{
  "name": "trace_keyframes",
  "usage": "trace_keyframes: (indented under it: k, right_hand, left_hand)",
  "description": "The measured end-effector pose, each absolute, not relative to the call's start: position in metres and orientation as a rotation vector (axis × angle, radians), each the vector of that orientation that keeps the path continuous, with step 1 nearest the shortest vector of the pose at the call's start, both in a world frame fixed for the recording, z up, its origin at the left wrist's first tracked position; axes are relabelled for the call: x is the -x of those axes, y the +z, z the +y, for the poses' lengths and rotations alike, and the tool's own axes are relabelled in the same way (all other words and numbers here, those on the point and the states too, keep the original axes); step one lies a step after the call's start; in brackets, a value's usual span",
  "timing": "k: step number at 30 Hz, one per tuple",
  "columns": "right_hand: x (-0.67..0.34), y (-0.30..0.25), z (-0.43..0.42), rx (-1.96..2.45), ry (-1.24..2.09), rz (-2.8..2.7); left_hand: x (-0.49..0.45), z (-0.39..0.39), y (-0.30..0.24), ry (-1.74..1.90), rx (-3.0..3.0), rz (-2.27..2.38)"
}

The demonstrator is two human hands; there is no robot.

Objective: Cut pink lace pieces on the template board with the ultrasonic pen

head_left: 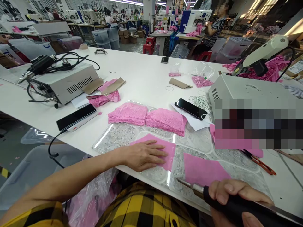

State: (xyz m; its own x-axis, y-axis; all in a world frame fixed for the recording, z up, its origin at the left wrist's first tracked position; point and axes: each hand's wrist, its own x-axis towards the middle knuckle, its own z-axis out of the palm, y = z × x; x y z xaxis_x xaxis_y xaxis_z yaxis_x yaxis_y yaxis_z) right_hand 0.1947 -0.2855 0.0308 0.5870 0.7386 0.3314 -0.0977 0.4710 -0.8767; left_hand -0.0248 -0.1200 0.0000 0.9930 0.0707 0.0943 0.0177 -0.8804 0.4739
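Note:
My left hand (148,154) lies flat, fingers stretched out, on a pink fabric piece (169,154) on the clear patterned mat (196,140). My right hand (236,197) is wrapped round a black-handled tool (233,205) with a narrow metal tip. That tip points left, just below a second pink fabric piece (204,170) to the right of the first. Behind my left hand, two neat stacks of pink lace pieces sit side by side, a left stack (127,114) and a right stack (164,120).
Phones lie at left (75,117) and centre right (191,109). A grey box (65,83) bears a corded tool (41,66); another grey box (258,90) stands at right. Orange-handled scissors (262,164) rest near the right edge. A co-worker (214,30) sits at a sewing machine (195,20) beyond.

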Motion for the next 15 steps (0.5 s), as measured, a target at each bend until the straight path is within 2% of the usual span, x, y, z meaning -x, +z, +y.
trace_keyframes:
  k: [15]
  right_hand:
    - [-0.191,0.011,-0.275,0.86,0.605,-0.892]
  left_hand:
    - [0.025,-0.128,-0.016,0.13,-2.801,0.117]
